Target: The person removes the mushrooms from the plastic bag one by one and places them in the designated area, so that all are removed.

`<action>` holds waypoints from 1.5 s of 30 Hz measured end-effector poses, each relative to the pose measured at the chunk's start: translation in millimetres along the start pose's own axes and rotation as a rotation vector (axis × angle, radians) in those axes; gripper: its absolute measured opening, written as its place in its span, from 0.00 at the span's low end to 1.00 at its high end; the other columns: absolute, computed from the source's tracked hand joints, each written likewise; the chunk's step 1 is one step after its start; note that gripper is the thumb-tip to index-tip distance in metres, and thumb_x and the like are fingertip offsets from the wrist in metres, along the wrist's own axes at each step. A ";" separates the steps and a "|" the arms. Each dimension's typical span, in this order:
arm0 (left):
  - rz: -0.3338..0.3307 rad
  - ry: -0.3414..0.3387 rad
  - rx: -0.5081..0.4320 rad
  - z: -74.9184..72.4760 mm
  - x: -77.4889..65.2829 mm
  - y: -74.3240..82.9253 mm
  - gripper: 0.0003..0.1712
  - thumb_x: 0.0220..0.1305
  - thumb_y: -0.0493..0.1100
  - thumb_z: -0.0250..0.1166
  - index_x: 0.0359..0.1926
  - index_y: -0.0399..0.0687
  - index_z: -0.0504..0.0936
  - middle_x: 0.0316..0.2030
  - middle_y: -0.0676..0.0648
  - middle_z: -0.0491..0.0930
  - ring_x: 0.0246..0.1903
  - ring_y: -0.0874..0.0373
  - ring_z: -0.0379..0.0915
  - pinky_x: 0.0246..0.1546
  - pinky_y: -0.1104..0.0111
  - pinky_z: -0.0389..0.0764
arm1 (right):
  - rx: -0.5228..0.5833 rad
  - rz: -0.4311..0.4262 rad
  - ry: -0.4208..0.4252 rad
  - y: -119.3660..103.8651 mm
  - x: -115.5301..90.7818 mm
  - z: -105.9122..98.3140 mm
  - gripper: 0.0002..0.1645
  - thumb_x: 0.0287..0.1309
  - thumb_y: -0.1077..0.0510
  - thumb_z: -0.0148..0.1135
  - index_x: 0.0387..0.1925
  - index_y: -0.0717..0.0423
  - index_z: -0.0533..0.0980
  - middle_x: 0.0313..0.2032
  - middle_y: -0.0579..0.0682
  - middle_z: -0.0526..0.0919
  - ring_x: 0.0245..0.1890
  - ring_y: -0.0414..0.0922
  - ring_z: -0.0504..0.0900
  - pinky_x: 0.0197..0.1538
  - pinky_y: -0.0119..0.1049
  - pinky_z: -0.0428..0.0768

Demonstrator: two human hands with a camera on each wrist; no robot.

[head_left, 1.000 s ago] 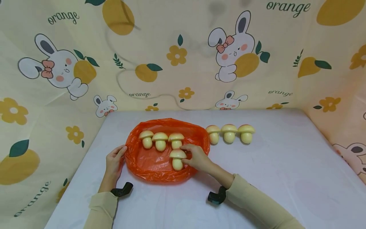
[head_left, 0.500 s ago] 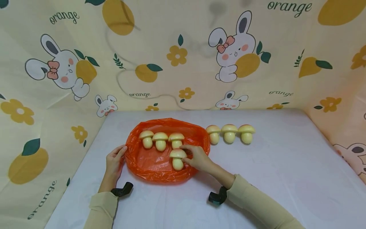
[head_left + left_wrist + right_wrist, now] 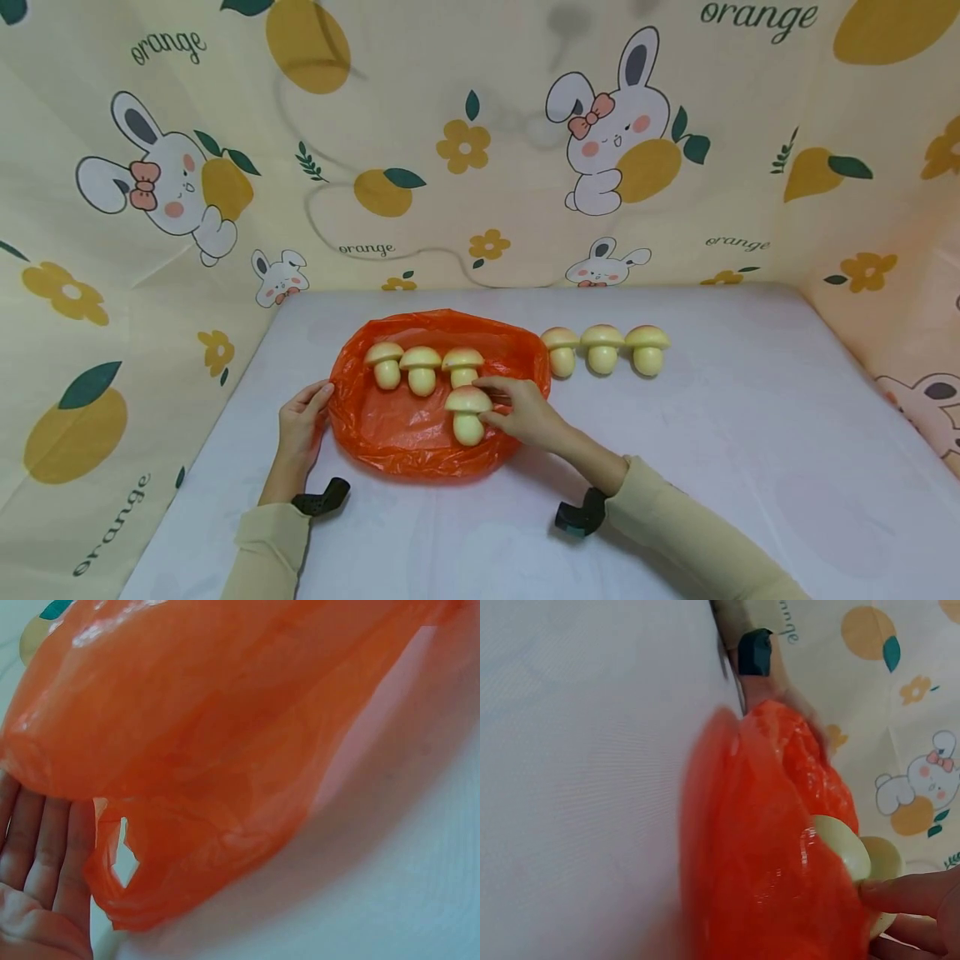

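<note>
An orange-red plastic bag point(image 3: 397, 421) lies opened wide on the white table. Inside it, three toy mushrooms point(image 3: 422, 371) stand in a row toward the back. My right hand point(image 3: 525, 414) reaches over the bag's right side and pinches another toy mushroom point(image 3: 468, 415), cap up, in front of the row's right end. In the right wrist view, the bag's side hides part of that work. My left hand point(image 3: 302, 422) holds the bag's left rim. Its fingers point(image 3: 49, 847) lie straight along the outside in the left wrist view, tips hidden by the plastic.
Three more toy mushrooms point(image 3: 602, 350) stand in a row right of the bag, the nearest one close to its rim. A patterned cloth point(image 3: 465, 192) walls the table point(image 3: 712, 467) at the back and sides. Black wrist cameras point(image 3: 322, 498) sit on both wrists.
The pinched mushroom and my right hand have shifted very slightly, the mushroom a little up and right in the head view. The left hand and bag stay put.
</note>
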State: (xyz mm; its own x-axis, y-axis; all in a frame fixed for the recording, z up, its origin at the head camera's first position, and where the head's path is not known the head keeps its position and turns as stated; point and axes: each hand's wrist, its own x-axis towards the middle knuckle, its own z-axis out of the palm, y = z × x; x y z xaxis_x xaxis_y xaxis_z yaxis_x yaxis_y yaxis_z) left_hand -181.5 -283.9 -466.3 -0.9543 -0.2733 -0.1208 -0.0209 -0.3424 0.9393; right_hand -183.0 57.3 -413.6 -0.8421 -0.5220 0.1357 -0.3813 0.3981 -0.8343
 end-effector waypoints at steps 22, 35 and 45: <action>-0.020 -0.001 -0.002 2.6 -2.8 2.6 0.13 0.65 0.38 0.61 0.27 0.59 0.87 0.26 0.61 0.85 0.27 0.70 0.78 0.33 0.81 0.81 | 0.037 -0.053 0.036 -8.7 -21.9 -27.5 0.25 0.54 0.65 0.67 0.56 0.63 0.75 0.53 0.62 0.82 0.53 0.57 0.83 0.54 0.44 0.83; -0.001 0.004 0.013 -0.3 -1.3 0.5 0.13 0.65 0.38 0.62 0.28 0.59 0.87 0.26 0.61 0.85 0.27 0.70 0.77 0.32 0.81 0.80 | 0.040 -0.070 0.067 -7.6 -38.7 -44.9 0.26 0.53 0.66 0.67 0.56 0.64 0.75 0.52 0.62 0.83 0.51 0.57 0.83 0.52 0.46 0.83; 0.029 -0.029 0.010 -0.2 -3.7 1.7 0.12 0.65 0.39 0.62 0.29 0.59 0.87 0.26 0.61 0.85 0.26 0.70 0.78 0.32 0.81 0.81 | 0.054 -0.061 0.080 0.7 -51.7 -58.2 0.26 0.55 0.65 0.67 0.56 0.65 0.75 0.53 0.63 0.82 0.52 0.59 0.82 0.53 0.44 0.83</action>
State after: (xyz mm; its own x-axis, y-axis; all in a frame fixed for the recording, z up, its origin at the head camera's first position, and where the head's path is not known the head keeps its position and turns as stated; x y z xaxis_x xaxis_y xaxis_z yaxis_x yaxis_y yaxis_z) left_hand -177.9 -283.7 -464.4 -0.9628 -0.2567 -0.0843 0.0041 -0.3258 0.9454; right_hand -161.9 128.4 -390.1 -0.8467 -0.4809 0.2275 -0.4133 0.3255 -0.8504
